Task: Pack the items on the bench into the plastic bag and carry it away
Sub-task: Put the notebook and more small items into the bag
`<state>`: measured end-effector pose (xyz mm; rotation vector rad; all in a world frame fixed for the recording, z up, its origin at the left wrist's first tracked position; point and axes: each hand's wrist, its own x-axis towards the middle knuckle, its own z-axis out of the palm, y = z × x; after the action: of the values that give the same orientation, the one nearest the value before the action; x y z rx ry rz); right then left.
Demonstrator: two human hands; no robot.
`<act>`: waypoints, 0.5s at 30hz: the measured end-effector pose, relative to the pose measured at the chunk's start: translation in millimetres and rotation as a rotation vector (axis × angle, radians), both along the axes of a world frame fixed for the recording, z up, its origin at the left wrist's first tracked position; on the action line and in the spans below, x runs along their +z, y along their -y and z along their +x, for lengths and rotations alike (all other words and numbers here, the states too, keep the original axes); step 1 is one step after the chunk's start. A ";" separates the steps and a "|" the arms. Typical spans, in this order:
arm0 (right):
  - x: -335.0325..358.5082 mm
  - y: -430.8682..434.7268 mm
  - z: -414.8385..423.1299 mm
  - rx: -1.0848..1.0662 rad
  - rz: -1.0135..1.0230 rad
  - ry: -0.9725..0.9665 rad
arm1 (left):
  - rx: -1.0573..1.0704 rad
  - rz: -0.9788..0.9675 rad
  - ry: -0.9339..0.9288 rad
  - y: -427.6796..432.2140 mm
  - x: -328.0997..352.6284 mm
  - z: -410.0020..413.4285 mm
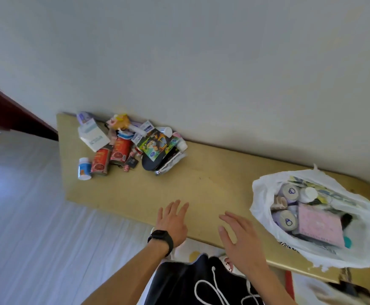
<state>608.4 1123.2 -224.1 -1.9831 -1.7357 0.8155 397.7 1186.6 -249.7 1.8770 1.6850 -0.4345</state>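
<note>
A white plastic bag [265,194] stands open at the right end of the tan bench [201,183]. Inside it lie a pink box [318,225], purple-and-white cans [286,220] and a white bottle. A pile of loose items sits at the bench's far left against the wall: two red cans [111,156], a white box [92,134], a small white-and-blue bottle [84,168], a colourful packet [156,143] and a dark round thing. My left hand [173,221], with a black wristband, and my right hand [240,236] hover over the bench's near edge, fingers spread, holding nothing.
A pale wall [201,62] runs behind the bench. Light floorboards [36,227] lie to the left, with a dark red door frame [7,111] at the far left. My black shorts with a white drawstring [201,282] show below the bench edge.
</note>
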 end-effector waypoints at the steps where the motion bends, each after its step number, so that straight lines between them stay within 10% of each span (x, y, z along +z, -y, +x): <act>1: -1.8 -7.1 -15.8 0.041 -0.038 -0.015 | 0.062 -0.034 0.001 -1.8 -3.5 -18.1; 9: -13.2 -93.1 -125.6 0.373 -0.351 0.032 | 0.382 -0.157 -0.009 -8.5 -35.0 -151.0; 15: -32.6 -194.8 -201.7 0.102 -0.425 -0.014 | 0.287 -0.177 -0.090 -21.1 -56.0 -225.9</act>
<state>406.7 1318.0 -256.7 -2.1496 -1.7801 1.3226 171.7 1207.7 -305.6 1.4821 1.8744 -0.5371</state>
